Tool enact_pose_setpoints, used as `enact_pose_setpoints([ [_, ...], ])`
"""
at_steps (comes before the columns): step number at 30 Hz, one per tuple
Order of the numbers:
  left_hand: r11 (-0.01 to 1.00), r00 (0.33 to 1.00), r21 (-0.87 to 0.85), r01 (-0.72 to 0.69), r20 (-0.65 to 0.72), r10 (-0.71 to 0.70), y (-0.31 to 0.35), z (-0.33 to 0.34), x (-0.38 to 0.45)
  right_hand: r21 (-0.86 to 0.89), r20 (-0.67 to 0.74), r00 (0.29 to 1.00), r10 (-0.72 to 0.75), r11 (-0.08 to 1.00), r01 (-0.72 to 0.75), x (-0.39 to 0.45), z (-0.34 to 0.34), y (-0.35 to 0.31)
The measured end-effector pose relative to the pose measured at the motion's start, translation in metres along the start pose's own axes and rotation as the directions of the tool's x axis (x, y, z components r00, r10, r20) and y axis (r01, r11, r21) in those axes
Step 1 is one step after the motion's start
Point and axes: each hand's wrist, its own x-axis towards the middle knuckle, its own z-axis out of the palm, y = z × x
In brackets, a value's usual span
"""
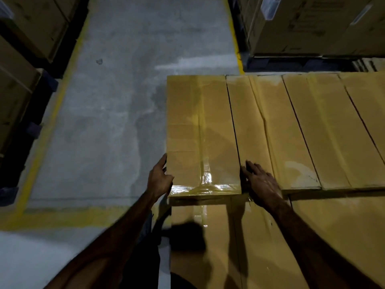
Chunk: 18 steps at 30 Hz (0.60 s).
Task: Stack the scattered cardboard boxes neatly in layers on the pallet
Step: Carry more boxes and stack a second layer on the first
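A long taped cardboard box [200, 130] lies at the left end of the top layer of a stack. Beside it to the right lie more long boxes [295, 130] side by side. My left hand [159, 178] holds the near left corner of the box, fingers along its left side. My right hand [261, 182] rests flat with straight fingers at the near right corner, over the seam to the neighbouring box [254, 126]. A lower layer of boxes [260, 236] shows in front. The pallet under the stack is hidden.
Grey concrete floor [116, 122] with yellow lines [52, 113] stretches to the left. Stacked cartons on dark pallets stand at the far left [23, 65] and at the back right [312, 26].
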Motion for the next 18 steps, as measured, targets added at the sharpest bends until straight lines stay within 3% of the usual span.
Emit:
enact_pose_setpoints([
  [5, 0.998, 0.999, 0.035, 0.047, 0.009, -0.047, 0.008, -0.002, -0.029, 0.094, -0.062, 0.997, -0.050, 0.994, 0.055, -0.039, 0.004, -0.006],
  [10, 0.987, 0.994, 0.135, 0.082, 0.055, -0.090, 0.025, -0.018, -0.070, 0.267, -0.076, 0.997, 0.022, 0.964, -0.001, -0.092, 0.003, -0.010],
  [18, 0.990, 0.992, 0.114, 0.082, 0.091, -0.093, 0.041, -0.033, -0.165, 0.715, -0.082, 0.947, 0.310, 0.680, -0.160, -0.198, 0.009, -0.042],
])
